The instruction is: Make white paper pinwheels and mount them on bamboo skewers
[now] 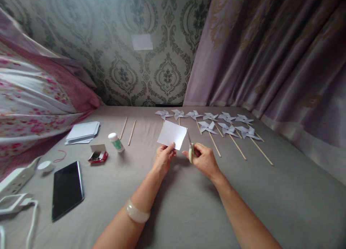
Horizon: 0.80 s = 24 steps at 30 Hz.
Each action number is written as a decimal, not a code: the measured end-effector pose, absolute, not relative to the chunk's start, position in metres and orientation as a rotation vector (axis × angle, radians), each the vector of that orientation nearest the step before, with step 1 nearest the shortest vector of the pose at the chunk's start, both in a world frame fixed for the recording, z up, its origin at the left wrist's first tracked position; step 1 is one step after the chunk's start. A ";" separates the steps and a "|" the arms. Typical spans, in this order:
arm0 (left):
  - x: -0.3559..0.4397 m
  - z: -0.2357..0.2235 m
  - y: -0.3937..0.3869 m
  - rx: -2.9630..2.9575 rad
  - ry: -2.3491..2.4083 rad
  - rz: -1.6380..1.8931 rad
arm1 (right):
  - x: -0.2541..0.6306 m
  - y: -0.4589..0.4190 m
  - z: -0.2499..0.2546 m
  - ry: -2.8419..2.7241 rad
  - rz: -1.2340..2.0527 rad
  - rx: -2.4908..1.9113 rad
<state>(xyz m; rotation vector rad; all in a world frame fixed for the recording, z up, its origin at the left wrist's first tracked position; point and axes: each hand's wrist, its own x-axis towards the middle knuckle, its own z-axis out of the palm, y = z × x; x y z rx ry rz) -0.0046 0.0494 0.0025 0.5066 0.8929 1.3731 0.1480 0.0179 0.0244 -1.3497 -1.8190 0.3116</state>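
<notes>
A square sheet of white paper (172,134) is pinched by its lower edge in my left hand (164,157), tilted up above the grey cloth. My right hand (203,160) grips a pair of scissors (191,152) with pale green handles. The blades point upward beside the right edge of the paper; whether they touch it I cannot tell. Behind and to the right lie several white paper pinwheels (207,127) on thin wooden sticks.
Two loose wooden sticks (132,132) lie left of centre, near a white-capped glue bottle (116,142). Further left are a stack of white paper (82,132), a small red box (97,155), a dark phone (67,190) and a white power strip (17,178) with cables.
</notes>
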 end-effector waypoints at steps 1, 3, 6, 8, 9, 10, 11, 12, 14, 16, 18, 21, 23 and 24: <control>-0.007 0.004 0.051 0.507 0.887 1.402 | 0.149 0.018 0.025 -1.773 0.438 -1.402; -0.011 0.007 0.053 0.496 0.888 1.455 | 0.151 0.018 0.025 -1.755 0.712 -1.464; -0.016 0.012 0.054 0.467 0.905 1.508 | 0.150 0.017 0.025 -1.853 1.036 -1.451; -0.018 0.015 0.054 0.459 0.907 1.523 | 0.146 0.015 0.027 -1.929 1.182 -1.442; -0.019 0.016 0.054 0.461 0.904 1.525 | 0.145 0.013 0.028 -1.959 1.242 -1.442; -0.020 0.016 0.053 0.465 0.903 1.526 | 0.143 0.012 0.029 -1.989 1.286 -1.444; -0.021 0.017 0.053 0.471 0.905 1.525 | 0.141 0.010 0.030 -2.019 1.315 -1.440; -0.021 0.017 0.052 0.481 0.913 1.521 | 0.140 0.009 0.030 -2.049 1.330 -1.427; -0.023 0.016 0.051 0.518 0.948 1.514 | 0.138 0.008 0.029 -2.103 1.339 -1.376; -0.024 0.015 0.050 0.574 0.981 1.503 | 0.137 0.007 0.027 -2.124 1.339 -1.329; -0.024 0.016 0.048 0.639 0.986 1.487 | 0.136 0.007 0.026 -2.113 1.343 -1.309; -0.023 0.018 0.045 0.714 0.960 1.468 | 0.135 0.006 0.026 -2.078 1.358 -1.311; -0.022 0.020 0.044 0.740 0.949 1.462 | 0.135 0.006 0.026 -2.064 1.361 -1.311; -0.022 0.022 0.043 0.746 0.946 1.459 | 0.135 0.006 0.027 -2.057 1.363 -1.308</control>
